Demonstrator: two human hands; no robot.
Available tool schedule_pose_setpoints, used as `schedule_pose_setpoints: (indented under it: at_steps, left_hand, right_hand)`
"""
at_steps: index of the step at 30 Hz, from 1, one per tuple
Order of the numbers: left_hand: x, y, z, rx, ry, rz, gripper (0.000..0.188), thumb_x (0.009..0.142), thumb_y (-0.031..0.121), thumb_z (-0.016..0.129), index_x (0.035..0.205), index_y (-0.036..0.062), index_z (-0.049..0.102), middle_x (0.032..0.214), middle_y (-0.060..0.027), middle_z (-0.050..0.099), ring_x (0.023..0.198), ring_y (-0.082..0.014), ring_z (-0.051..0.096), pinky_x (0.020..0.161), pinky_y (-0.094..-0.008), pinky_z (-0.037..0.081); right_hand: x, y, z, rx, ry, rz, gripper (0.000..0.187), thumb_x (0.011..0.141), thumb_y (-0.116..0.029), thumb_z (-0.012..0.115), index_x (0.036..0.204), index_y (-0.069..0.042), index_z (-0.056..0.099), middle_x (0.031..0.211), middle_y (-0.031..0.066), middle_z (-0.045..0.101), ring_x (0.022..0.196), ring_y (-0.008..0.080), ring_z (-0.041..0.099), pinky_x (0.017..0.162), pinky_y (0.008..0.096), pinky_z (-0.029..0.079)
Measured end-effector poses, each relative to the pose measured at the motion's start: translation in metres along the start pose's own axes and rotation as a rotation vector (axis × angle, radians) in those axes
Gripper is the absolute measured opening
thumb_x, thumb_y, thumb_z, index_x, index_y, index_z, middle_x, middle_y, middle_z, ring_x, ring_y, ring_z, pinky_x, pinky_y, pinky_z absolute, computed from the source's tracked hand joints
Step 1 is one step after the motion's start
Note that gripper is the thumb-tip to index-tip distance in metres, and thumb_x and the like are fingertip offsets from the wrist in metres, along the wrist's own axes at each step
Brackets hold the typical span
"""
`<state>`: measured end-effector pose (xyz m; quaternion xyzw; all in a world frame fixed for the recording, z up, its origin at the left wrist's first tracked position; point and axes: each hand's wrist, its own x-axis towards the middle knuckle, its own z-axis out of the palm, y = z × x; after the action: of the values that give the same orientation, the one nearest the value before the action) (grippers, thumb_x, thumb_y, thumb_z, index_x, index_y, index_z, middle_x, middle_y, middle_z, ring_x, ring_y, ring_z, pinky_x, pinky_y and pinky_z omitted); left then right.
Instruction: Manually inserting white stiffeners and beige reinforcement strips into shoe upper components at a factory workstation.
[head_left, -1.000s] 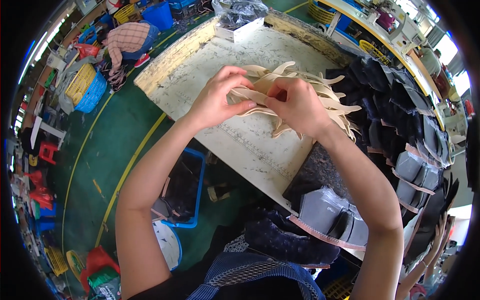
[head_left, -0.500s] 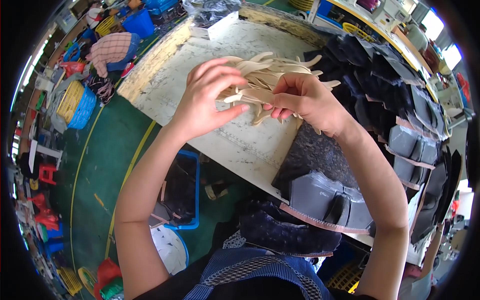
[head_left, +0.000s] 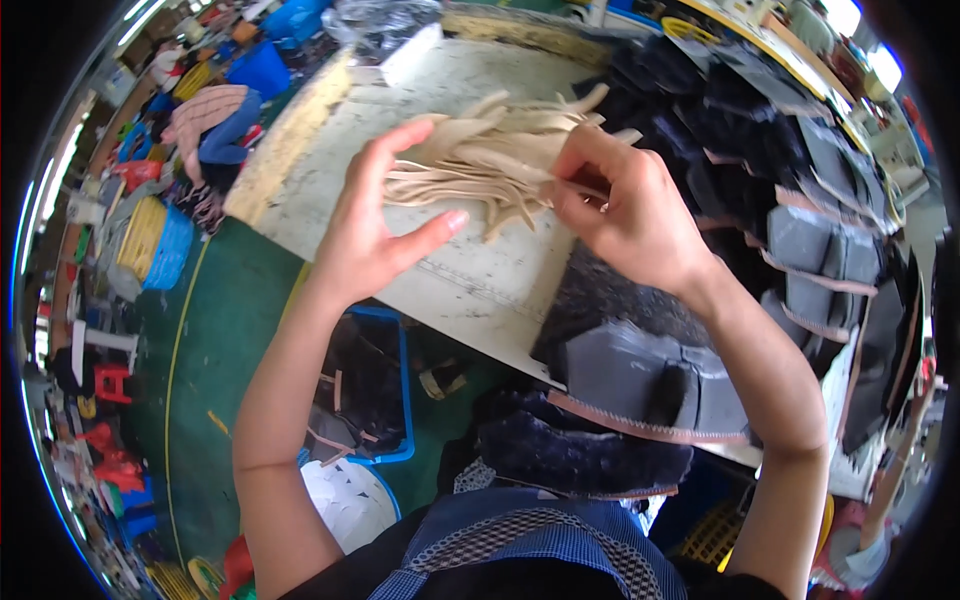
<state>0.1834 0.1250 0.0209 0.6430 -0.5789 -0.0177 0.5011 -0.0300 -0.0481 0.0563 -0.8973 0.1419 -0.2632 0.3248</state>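
Note:
A heap of beige curved strips [head_left: 470, 165] lies on the pale, scuffed worktable [head_left: 490, 290]. At the heap's left edge my left hand [head_left: 372, 215] is open, thumb and fingers spread wide around its end. Over the right side, my right hand [head_left: 640, 210] is closed in a pinch at the end of one beige strip; its fingertips are partly hidden behind the hand. Below my right wrist, a grey padded piece [head_left: 640, 375] with a pinkish stitched edge rests on dark material at the table's near edge.
Dark and grey cut pieces [head_left: 760, 130] are piled along the right. A raised yellowish edge [head_left: 290, 150] bounds the table's left. Below stand a blue-rimmed bin [head_left: 405, 400] and a white round container [head_left: 350, 505]. Another person [head_left: 210, 125] bends over at far left.
My hands have moved farther apart, the left one toward the left. The beige strip that stretched between them no longer spans the gap. The whole view has shifted slightly.

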Motion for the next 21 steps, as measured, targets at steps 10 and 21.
schedule_pose_setpoints:
  at_steps: [10,21]
  left_hand:
    - [0.0,0.094,0.097,-0.463,-0.604,-0.126,0.042,0.096,0.022,0.081,0.13,0.0022,0.07,0.108,-0.0092,0.074,0.106,-0.0218,0.072,0.097,-0.0345,0.054]
    - [-0.041,0.083,0.116,-0.569,-0.873,-0.454,0.042,0.09,0.008,0.084,0.129,0.0021,0.069,0.108,-0.003,0.074,0.096,-0.01,0.069,0.088,-0.026,0.055]
  right_hand:
    - [-0.127,-0.026,-0.097,0.614,-0.329,0.834,0.075,0.114,-0.058,0.029,0.101,0.0,0.075,0.063,-0.002,0.05,0.056,0.0089,0.04,0.06,0.0263,0.034]
    - [-0.235,-0.02,-0.123,0.669,0.051,0.919,0.015,0.095,-0.01,0.08,0.099,0.003,0.074,0.079,0.004,0.072,0.068,0.0065,0.067,0.057,0.0186,0.048]
